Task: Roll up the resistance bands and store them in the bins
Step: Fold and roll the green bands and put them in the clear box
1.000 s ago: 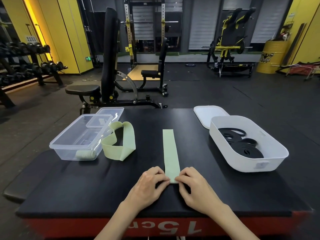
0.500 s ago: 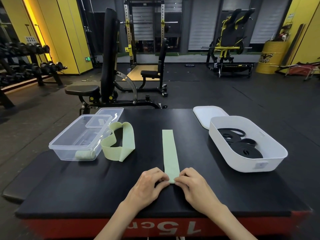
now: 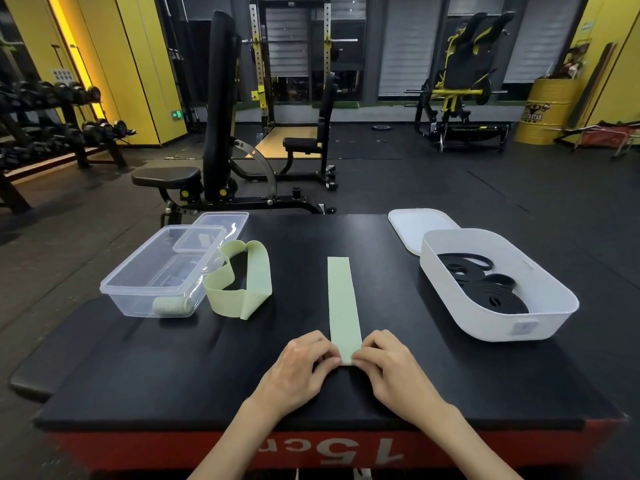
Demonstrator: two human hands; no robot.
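A flat light-green resistance band (image 3: 341, 299) lies straight on the black platform top, running away from me. My left hand (image 3: 301, 365) and my right hand (image 3: 391, 363) pinch its near end from either side, fingertips curled onto the edge. A second green band (image 3: 242, 282) stands loosely looped to the left, beside a clear plastic bin (image 3: 156, 275) that holds one rolled green band (image 3: 169, 305). At the right stands a white bin (image 3: 540, 323) with black bands (image 3: 485, 285) coiled inside.
A clear lid (image 3: 221, 223) lies behind the clear bin and a white lid (image 3: 415, 225) behind the white bin. The platform's red front edge (image 3: 311, 448) is close to me. A weight bench (image 3: 207, 161) stands just beyond the platform.
Both hands stay at the band's near end with only slight finger shifts. The band and bins have not moved.
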